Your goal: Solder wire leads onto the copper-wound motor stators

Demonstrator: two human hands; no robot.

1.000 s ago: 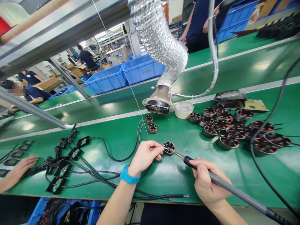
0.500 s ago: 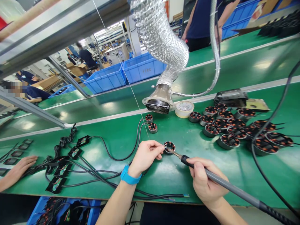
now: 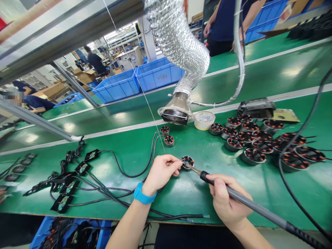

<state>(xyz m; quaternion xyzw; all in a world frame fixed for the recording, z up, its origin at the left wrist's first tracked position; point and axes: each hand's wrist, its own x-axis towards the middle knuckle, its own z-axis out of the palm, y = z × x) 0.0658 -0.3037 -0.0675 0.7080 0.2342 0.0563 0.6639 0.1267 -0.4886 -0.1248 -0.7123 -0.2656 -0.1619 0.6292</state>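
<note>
My right hand (image 3: 228, 200) is closed around the grey handle of a soldering iron (image 3: 246, 204), whose tip reaches into a small round motor stator (image 3: 187, 169) on the green bench. Thumb and forefinger of my left hand (image 3: 163, 173) are pinched together at the stator's left rim. A thin strand of solder wire (image 3: 149, 105) runs down from overhead to my left hand; the bit between the fingertips is too small to see clearly. Two stators with black cables (image 3: 169, 141) stand a little farther back. Copper windings show inside each ring.
Several more stators (image 3: 252, 156) crowd the right side. A fume duct (image 3: 178, 100) hangs over the bench beside a white tub (image 3: 204, 121). Cables with black boards (image 3: 63, 203) lie at left. The iron's cord (image 3: 281, 166) loops at right. A co-worker's hand (image 3: 3, 193) shows at far left.
The co-worker's hand at the left has drawn back from the cables toward the picture's edge. My hands, the iron and the stator hold nearly the same place.
</note>
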